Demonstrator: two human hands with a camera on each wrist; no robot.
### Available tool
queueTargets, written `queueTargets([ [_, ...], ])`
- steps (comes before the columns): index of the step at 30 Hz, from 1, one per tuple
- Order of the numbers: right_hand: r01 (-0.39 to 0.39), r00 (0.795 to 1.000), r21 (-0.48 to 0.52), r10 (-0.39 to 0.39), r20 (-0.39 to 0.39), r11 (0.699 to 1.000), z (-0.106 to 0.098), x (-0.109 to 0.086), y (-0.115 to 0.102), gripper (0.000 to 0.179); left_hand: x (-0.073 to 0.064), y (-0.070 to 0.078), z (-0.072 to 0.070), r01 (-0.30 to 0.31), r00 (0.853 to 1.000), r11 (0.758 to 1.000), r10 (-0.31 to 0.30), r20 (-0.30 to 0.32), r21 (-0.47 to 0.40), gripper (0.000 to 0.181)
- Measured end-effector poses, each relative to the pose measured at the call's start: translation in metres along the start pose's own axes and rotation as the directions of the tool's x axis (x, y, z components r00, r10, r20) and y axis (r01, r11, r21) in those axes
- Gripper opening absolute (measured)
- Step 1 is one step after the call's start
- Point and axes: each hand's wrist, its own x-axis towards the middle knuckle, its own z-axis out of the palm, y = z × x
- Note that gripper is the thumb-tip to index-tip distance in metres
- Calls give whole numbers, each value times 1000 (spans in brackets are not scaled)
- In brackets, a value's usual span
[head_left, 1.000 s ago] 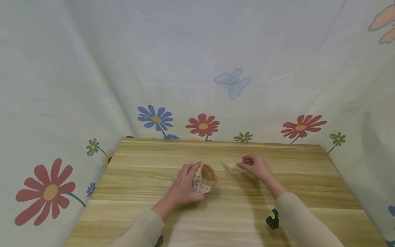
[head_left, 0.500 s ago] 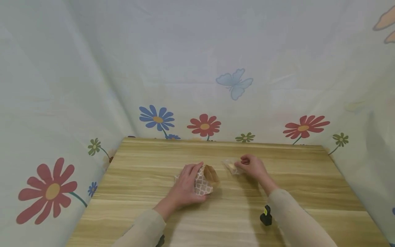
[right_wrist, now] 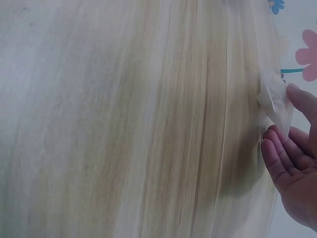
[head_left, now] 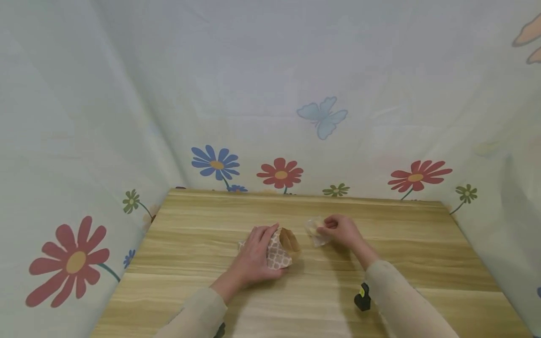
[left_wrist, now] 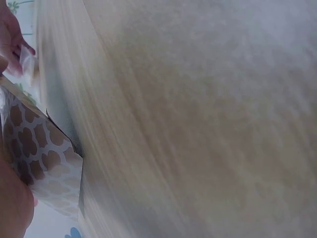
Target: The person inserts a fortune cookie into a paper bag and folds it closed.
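My left hand (head_left: 255, 256) grips a small paper bag (head_left: 277, 254) with a brown and white lattice print, its plain brown mouth standing wide and facing right. In the left wrist view the printed side of the paper bag (left_wrist: 47, 153) shows beside the palm. To the right, my right hand (head_left: 344, 231) pinches a small clear plastic packet (head_left: 314, 230) between thumb and fingers. Something pale yellowish lies inside the packet; its kind is hidden by the crinkled plastic. In the right wrist view the packet (right_wrist: 277, 101) hangs from the thumb and fingertips, above the tabletop.
The wood-grain table (head_left: 203, 211) spreads under both hands. A black device (head_left: 362, 297) with a yellow mark sits by the right sleeve. Behind the table hangs a pale curtain (head_left: 253, 94) printed with flowers and butterflies.
My right hand has shifted slightly left with the packet, which has turned to hang more upright. The left hand keeps its grip on the paper bag almost in place.
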Motion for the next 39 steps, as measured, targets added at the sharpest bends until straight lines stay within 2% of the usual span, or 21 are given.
queueTargets([
  [9,18,1000,47,-19,18,999,3,-2,-6,37,0,-4,2,-39,999,999,39,-31,5,120],
  [16,27,999,41,-28,30,999,6,-4,-10,25,1,-4,2,-11,1000,1000,11,7,5,118],
  [23,12,998,49,-15,61,999,7,-5,-13,26,2,-1,1,-27,1000,1000,27,-16,3,117],
  [29,21,995,78,-28,94,997,9,-6,-12,27,4,0,1,-2,1000,1000,2,17,-5,117],
  [33,5,994,91,-15,108,996,10,-8,-11,29,5,1,1,-2,1000,1000,2,17,-4,117],
  [36,-8,996,106,-2,94,994,10,-10,-11,29,5,2,1,-4,1000,1000,4,13,-1,117],
  [39,-15,998,188,3,64,982,8,-14,-13,30,6,0,2,-2,1000,1000,2,11,-3,117],
])
